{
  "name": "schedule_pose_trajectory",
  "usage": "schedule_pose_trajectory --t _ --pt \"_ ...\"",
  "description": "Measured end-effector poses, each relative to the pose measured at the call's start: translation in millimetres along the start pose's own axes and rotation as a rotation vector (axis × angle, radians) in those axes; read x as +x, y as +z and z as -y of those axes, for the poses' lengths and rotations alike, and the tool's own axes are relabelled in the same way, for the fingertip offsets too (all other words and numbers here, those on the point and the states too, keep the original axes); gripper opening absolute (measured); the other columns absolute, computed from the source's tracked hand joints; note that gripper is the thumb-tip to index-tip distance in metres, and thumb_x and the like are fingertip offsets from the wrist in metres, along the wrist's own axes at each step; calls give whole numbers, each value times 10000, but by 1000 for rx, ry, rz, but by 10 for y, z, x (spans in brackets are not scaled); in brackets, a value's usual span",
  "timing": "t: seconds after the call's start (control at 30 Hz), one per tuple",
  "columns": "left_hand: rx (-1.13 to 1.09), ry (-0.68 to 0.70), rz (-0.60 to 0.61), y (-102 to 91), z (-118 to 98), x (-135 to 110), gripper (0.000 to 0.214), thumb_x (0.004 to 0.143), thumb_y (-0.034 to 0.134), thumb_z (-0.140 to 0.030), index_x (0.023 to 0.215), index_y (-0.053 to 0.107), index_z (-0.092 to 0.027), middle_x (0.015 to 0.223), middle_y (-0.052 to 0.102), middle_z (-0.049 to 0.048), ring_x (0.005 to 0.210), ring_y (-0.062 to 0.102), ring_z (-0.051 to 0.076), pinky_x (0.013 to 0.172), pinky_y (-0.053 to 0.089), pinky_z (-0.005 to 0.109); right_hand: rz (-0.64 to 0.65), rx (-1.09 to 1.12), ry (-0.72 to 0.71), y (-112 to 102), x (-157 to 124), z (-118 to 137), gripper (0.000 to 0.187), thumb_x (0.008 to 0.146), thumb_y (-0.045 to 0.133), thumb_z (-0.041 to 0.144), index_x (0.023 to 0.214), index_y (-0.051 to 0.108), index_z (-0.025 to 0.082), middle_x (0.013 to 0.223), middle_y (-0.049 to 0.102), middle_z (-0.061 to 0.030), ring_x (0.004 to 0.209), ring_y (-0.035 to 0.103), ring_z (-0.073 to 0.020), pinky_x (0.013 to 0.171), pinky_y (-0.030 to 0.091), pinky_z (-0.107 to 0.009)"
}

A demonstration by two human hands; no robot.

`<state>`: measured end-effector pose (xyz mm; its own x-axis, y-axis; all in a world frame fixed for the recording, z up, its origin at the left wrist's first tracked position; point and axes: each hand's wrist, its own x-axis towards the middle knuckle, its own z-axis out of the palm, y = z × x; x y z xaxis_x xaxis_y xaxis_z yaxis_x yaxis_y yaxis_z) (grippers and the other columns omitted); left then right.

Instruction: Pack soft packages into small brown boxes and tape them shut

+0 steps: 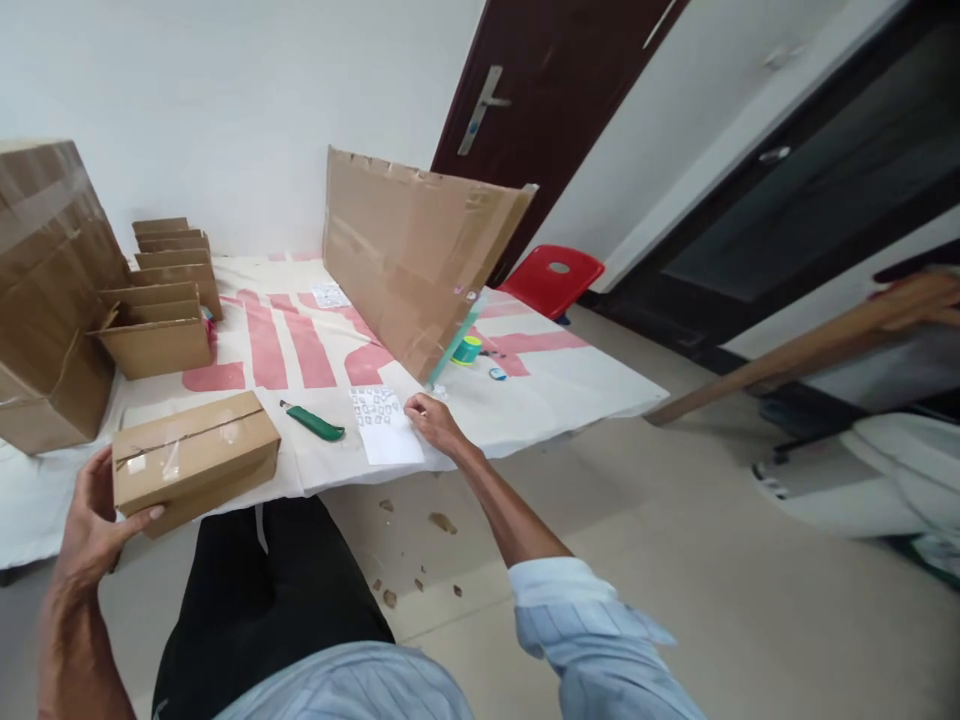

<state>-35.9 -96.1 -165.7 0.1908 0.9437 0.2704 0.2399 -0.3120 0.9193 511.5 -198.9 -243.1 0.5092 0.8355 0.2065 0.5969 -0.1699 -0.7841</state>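
Note:
My left hand grips the near-left corner of a small taped cardboard box that rests at the table's front edge. My right hand reaches out to a white sticker sheet and its fingertips touch the sheet's upper right edge. A green utility knife lies between the box and the sheet.
The table wears a white cloth with red markings. Open cardboard boxes and a large taped carton stand at left. A big cardboard panel leans upright, with a tape roll by it. A red stool sits beyond; cardboard scraps litter the floor.

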Motion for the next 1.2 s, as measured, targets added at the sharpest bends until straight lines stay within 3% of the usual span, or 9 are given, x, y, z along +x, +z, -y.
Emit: schedule_pose_trajectory --t 0.4,0.6,0.77,0.9,1.0,1.2 --pt "29 -5 -49 -21 33 33 1114 472 1071 -535 1427 517 -385 1572 599 16 1541 481 406 1295 380 672 125 -152 -31 128 76 -318 88 855 582 266 812 640 216 831 711 -35 797 591 -192 752 407 -307" --pt "-62 14 -107 -29 176 80 1224 312 1094 -492 1396 558 -300 1554 605 123 1511 496 448 1285 389 647 158 -222 -44 141 105 -384 71 852 598 231 797 639 215 821 711 -26 776 592 -180 722 405 -286" --pt "-108 31 -94 -34 212 90 1206 314 1103 -425 1386 563 -304 1533 623 117 1492 518 438 1267 411 656 155 -265 -43 170 124 -447 19 834 632 231 843 641 216 821 709 -21 774 608 -179 722 419 -281" --pt "-114 34 -74 -42 224 91 1177 322 1107 -404 1361 563 -302 1528 630 105 1501 515 433 1273 409 656 132 -291 -67 175 101 -461 109 841 634 254 943 641 216 851 704 -16 774 609 -175 734 431 -279" --pt "-125 43 -69 -40 254 89 1146 344 1105 -386 1350 561 -302 1500 649 91 1502 517 433 1277 402 670 124 -322 -102 177 74 -449 56 860 607 263 868 637 217 858 702 -28 795 603 -179 764 440 -287" --pt "-156 81 -69 -19 309 40 1030 468 1077 -419 1334 534 -289 1480 648 94 1482 545 415 1255 443 650 104 -386 -141 200 -5 -393 137 873 567 262 781 659 220 891 717 -64 858 603 -203 812 453 -309"
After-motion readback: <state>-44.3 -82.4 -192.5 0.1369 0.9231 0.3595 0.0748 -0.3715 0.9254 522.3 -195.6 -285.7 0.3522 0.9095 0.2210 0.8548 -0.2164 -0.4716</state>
